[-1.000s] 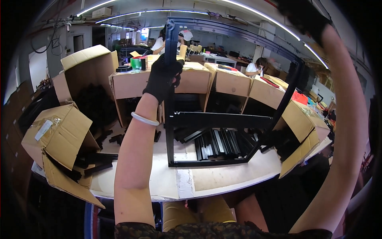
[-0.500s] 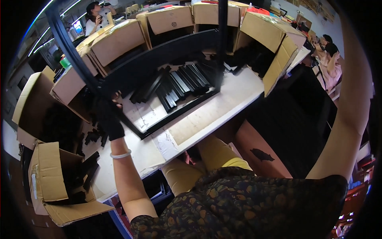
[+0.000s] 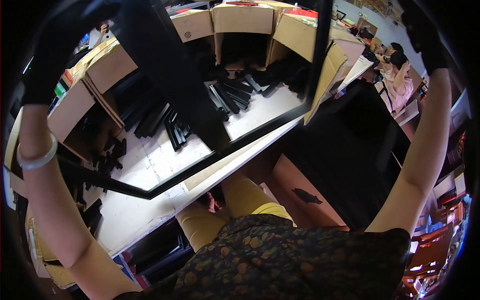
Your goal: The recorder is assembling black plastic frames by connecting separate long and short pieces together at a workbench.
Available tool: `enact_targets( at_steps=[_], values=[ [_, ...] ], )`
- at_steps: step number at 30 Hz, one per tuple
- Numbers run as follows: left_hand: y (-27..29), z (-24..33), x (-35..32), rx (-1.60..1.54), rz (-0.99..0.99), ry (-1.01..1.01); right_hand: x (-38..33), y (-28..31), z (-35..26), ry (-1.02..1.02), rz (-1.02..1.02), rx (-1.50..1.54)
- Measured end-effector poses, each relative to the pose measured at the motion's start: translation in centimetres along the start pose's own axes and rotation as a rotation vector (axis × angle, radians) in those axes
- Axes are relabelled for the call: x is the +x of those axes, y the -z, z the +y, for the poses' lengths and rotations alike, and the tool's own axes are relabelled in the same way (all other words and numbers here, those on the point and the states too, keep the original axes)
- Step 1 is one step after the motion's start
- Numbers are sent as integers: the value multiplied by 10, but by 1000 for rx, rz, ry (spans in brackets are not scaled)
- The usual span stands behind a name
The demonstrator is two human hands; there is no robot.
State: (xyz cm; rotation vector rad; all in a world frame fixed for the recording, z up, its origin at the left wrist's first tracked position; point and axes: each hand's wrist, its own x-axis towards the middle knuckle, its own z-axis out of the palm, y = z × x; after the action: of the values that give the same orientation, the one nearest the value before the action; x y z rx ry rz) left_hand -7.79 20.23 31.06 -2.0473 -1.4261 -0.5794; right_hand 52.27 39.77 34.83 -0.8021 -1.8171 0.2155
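Note:
A large black rectangular frame (image 3: 227, 148) with a broad dark middle panel stands tilted over the white table (image 3: 132, 215). Its lower bar runs along the table's front side, and one upright rises toward the back right. My left hand (image 3: 42, 62), in a black glove, is raised at the upper left near the frame's far parts. Darkness hides its fingers and whether it grips the frame. My right hand (image 3: 425, 40), also black-gloved, is lifted at the upper right, and its fingers are too dark to read. Black strips (image 3: 230, 97) lie on the table behind the frame.
Open cardboard boxes (image 3: 242, 20) ring the table's back, several with dark pieces inside. More black strips (image 3: 175, 130) and small black parts (image 3: 110, 155) lie at the left. A large dark box-like thing (image 3: 345, 150) stands right of the table. A person in pink (image 3: 395, 87) sits farther right.
My left hand has gone from the frame's left side up to the upper left. The frame has turned and tilted, its middle panel now nearer. My right hand has come into view.

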Motion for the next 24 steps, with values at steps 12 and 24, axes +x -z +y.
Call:
enact_targets(
  at_steps=[12, 24],
  values=[
    [-87, 85, 35, 193, -201, 301, 46, -22, 130, 276, -98, -695],
    [-42, 63, -28, 137, -116, 307, 112, -88, 118, 688, -255, -700]
  ],
)
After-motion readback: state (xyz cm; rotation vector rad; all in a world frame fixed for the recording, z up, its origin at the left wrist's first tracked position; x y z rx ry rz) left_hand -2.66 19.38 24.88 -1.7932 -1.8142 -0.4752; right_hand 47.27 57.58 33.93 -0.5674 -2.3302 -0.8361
